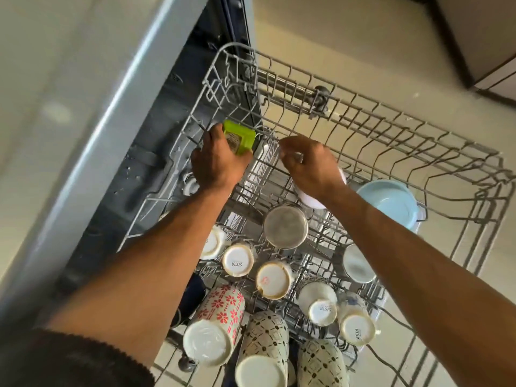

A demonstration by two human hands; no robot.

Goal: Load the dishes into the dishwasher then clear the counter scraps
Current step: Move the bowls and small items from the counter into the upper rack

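Head view: left hand (216, 160) grips a green container (240, 139) at the upper rack's (391, 141) far-left corner; right hand (308, 163) pinches a rack wire. Best: seat it mouth-down between tines, clear of the steel tumbler (285, 227).

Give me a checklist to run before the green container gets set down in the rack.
1. Left hand grips the green container: ok.
2. Upper rack pulled out of the dishwasher: ok.
3. Bare wire at the rack's far end: ok.
4. Right hand out of the way: not ok, its fingers are at the wires beside the container.
5. Container facing mouth down: cannot tell.
6. Steel cup and light blue bowl apart from that spot: ok.
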